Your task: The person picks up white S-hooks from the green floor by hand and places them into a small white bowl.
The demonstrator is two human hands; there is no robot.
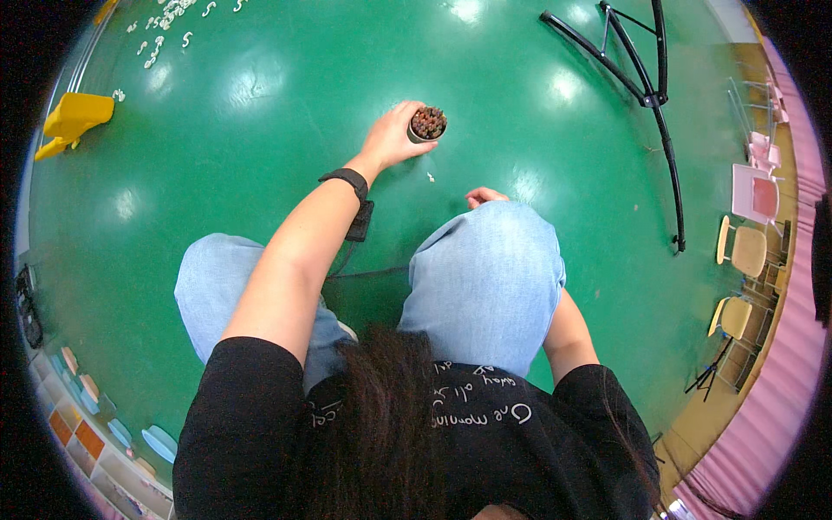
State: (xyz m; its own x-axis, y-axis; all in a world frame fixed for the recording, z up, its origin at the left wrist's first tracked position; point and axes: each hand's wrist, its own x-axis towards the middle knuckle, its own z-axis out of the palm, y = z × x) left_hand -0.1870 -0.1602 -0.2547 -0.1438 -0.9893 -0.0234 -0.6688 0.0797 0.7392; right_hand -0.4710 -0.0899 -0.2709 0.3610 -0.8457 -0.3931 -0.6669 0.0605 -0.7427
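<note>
My left hand reaches forward over the green floor, wrapped around the side of a small potted plant. The plant looks like a reddish-brown succulent in a light-rimmed round pot, and it is upright. Just nearer to me, a tiny white scrap lies on the floor. Beyond my raised right knee, only the fingers of my right hand show, loosely bent with nothing visible in them. The knee hides the rest of that hand.
A black tripod-like stand spreads its legs at the front right. Many white curved pieces lie scattered far left, near a yellow plastic object. Small chairs line the right side by a pink curtain. A dark cable runs between my legs.
</note>
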